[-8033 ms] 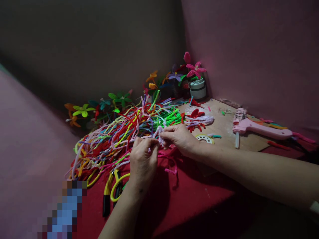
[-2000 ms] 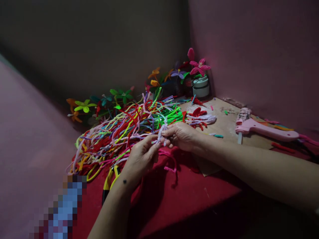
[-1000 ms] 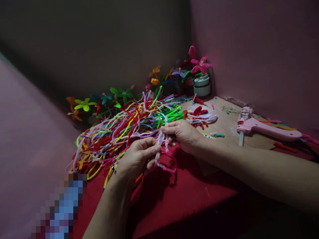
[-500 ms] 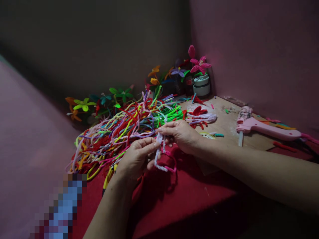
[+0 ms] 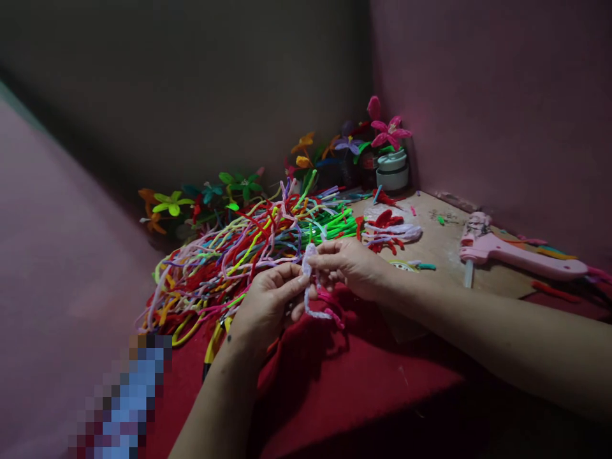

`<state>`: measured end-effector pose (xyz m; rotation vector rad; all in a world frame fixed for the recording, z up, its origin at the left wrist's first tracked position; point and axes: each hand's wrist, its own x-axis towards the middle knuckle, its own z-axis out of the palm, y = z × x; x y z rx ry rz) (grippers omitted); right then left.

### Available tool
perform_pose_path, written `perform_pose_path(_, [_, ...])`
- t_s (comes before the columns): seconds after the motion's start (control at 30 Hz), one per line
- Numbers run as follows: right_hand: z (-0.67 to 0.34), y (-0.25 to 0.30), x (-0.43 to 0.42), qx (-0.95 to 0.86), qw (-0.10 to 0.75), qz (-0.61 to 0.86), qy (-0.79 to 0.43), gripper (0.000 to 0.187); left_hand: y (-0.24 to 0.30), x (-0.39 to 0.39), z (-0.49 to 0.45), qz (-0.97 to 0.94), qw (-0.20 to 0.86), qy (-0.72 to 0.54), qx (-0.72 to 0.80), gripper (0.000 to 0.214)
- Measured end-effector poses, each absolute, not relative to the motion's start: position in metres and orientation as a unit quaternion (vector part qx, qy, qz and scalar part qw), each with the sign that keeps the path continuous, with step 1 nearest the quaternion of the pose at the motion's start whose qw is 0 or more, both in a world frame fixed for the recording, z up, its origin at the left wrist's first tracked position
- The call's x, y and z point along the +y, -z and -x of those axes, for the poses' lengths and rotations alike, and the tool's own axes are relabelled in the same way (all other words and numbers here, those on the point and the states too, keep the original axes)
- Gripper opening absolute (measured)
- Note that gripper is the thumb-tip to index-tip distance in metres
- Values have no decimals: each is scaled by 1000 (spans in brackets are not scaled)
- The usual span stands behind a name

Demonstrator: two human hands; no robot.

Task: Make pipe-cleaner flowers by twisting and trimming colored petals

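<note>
A fuzzy lilac pipe cleaner (image 5: pixel 308 280), curled into a loop at its lower end, hangs just in front of the heap of coloured pipe cleaners (image 5: pixel 239 252). Left hand (image 5: pixel 268 305) and right hand (image 5: pixel 351 268) meet over it, thumbs and fingertips pinched tight on its upper end. Behind the heap, a white pot (image 5: pixel 393 173) holds a pink flower (image 5: pixel 389 131)

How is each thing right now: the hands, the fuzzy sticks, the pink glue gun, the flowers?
left hand: shut, pinching the lilac pipe cleaner
right hand: shut, pinching the same pipe cleaner
lilac pipe cleaner: bent, looping below the hands
pile of pipe cleaners: tangled, lying loose
glue gun: on its side, untouched
flowers: finished, standing in the corner
</note>
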<state>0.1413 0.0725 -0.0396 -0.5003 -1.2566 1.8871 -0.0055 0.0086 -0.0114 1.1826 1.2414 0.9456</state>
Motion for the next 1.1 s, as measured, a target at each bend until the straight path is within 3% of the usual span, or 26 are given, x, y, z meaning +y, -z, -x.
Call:
perform_pose_path(0.3, [-142,41,71,-546,384,230,-708,16,6,7,0,-551,401,-445,581,18])
perform_pose_path(0.67, [-140,39,65,-520,389,175,-740,14,7,5,-6,-544,356,-465,601,17])
perform_pose_path(0.87, [-140,38,64,-542,414,204,-702,13,12,8,-4,-558,370,-445,595,15])
perform_pose_path(1.1, [-141,38,69,-572,447,245,-642,20,9,7,-1,-530,503,-395,556,14])
